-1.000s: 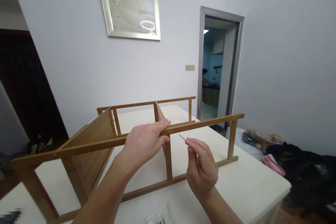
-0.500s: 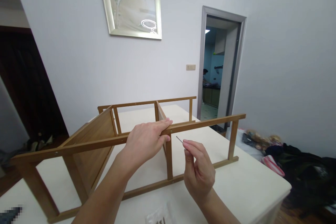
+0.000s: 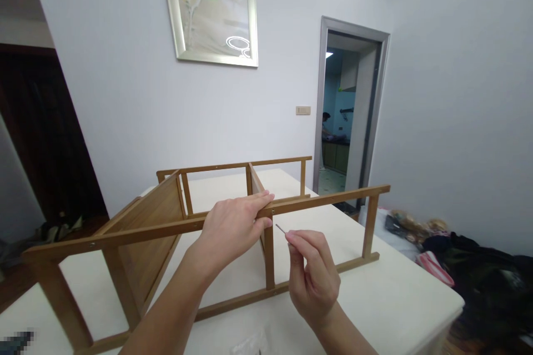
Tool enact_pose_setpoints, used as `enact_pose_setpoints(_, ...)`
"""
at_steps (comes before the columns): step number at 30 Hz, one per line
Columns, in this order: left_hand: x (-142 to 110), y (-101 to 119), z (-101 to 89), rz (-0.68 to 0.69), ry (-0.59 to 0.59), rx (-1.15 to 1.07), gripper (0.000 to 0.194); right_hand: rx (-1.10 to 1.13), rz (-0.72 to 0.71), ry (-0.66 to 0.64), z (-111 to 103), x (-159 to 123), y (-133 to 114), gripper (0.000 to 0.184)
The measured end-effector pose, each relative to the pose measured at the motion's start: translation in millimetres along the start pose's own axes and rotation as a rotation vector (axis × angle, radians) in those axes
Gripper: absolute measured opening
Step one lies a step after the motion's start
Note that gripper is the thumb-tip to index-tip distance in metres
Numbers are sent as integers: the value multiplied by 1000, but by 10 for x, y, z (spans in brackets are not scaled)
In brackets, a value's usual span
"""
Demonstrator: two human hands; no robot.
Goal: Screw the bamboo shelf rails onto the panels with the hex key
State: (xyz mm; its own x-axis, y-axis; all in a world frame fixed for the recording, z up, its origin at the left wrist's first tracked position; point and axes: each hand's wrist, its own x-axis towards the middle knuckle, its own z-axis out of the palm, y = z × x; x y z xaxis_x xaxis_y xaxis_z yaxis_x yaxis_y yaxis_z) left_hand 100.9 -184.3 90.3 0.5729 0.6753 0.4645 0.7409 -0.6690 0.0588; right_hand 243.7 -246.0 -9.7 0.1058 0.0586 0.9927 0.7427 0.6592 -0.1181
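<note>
A brown wooden shelf frame [image 3: 333,198] lies on its side on a white table. My left hand [image 3: 233,227] rests over its upper near rail at the middle upright, fingers on top and thumb below, gripping the wood. Between the thumb and fingertips of my right hand [image 3: 314,274] is a thin metal hex key [image 3: 280,228], most of it hidden in the hand. Its free tip points up and left, just short of the upright and below a small metal fastener [image 3: 272,212] in the rail. A slatted wooden panel [image 3: 154,227] spans the frame at left.
A clear plastic bag [image 3: 252,341] lies at the near edge of the white table [image 3: 400,294]. Dark clothes [image 3: 478,272] are heaped beyond the table's right side. Behind stand a wall and a doorway [image 3: 337,111], with a person partly visible through it.
The view has tilted up slightly, so the plastic bag shows less. My right hand has brought the hex key a little left, nearer the upright. My left hand keeps its hold.
</note>
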Motion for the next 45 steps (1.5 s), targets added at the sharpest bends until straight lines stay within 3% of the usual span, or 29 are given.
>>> enact_pose_setpoints(4, -6, -6, -3, 3, -3, 4, 45, -39, 52, -115, -183, -304, -93, 39)
enact_pose_setpoints(9, -15, -17, -7, -9, -13, 7, 45, -28, 252, -472, -403, -829, -79, 27)
enact_pose_setpoints(12, -16, -18, -7, -24, -20, 9, 45, -51, 347, -643, -444, -908, -62, 23)
enact_pose_setpoints(16, -6, -11, -2, -35, -29, 3, 45, -67, 363, -808, -422, -852, -90, 28)
enact_pose_setpoints(28, -7, -19, 4, -22, -22, -8, 42, -95, 380, -889, -410, -915, -133, 32)
enact_pose_setpoints(39, -4, -9, 3, -35, -27, -2, 44, -136, 329, -887, -391, -1006, -93, 34)
enact_pose_setpoints(45, -10, -33, 20, -12, -7, 7, 44, -214, 286, -950, -378, -1045, -118, 35)
